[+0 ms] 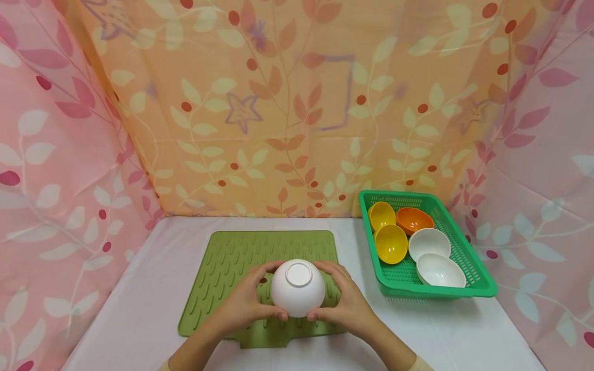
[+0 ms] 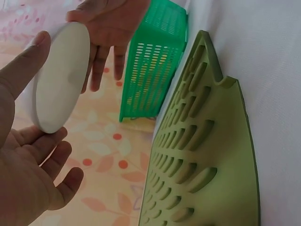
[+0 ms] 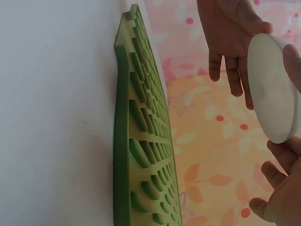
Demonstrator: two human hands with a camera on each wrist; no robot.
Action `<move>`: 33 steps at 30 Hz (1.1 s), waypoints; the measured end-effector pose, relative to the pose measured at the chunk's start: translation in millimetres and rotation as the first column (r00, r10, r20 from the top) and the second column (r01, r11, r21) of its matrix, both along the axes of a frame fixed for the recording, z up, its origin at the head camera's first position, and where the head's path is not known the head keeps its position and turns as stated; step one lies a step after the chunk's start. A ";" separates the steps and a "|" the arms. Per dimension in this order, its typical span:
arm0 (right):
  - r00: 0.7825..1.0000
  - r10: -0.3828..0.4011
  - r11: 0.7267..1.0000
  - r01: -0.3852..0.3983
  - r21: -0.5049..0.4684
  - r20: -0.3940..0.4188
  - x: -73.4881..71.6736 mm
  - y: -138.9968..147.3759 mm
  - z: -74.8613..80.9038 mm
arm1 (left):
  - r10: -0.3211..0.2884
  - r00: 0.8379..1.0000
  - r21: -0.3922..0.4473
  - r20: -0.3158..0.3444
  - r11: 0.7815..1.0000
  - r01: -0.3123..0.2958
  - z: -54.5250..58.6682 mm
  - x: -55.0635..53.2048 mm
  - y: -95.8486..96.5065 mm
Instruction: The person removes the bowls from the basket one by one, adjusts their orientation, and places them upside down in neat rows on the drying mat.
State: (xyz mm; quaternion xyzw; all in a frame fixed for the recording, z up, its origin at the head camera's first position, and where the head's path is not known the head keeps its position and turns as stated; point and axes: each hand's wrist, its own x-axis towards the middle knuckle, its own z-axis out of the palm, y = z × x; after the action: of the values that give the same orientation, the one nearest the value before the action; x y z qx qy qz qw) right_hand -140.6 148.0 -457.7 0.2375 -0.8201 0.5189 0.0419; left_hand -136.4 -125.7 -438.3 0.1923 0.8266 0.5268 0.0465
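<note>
A white bowl is held upside down, its foot ring facing up, above the green drying mat. My left hand grips it from the left, thumb at the near side and fingers round the far side. From the right, my right hand grips it the same way. In the left wrist view the bowl's open mouth faces the mat, with a gap between them. The right wrist view also shows the bowl between both hands, raised off the mat.
On the right stands a green plastic basket. Inside lie yellow bowls, an orange bowl and white bowls. A white cloth covers the table, and patterned curtains enclose it at the back and sides.
</note>
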 end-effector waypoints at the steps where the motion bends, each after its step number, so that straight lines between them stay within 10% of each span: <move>1: 1.000 0.002 1.000 -0.002 0.003 0.005 0.2 -0.3 0.2 | 0.003 1.000 -0.006 -0.005 1.000 -0.003 0.3 0.5 -0.3; 16: 0.999 0.000 0.999 -0.002 0.055 0.044 -18.5 -25.4 9.6 | 0.034 0.996 -0.055 -0.078 0.998 -0.038 4.0 -12.5 -22.4; 33: 0.998 0.065 0.978 -0.066 0.198 0.012 -113.8 -125.0 12.4 | 0.116 0.983 -0.204 -0.144 0.968 -0.144 0.4 -85.8 -116.3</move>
State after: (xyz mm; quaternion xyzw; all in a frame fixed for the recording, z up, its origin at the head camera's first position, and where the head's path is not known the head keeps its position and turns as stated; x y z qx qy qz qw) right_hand -254.4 22.9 -445.2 0.2657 -0.8597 0.4363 -0.0014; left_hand -222.2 -242.0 -437.9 0.1658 0.8904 0.4232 -0.0224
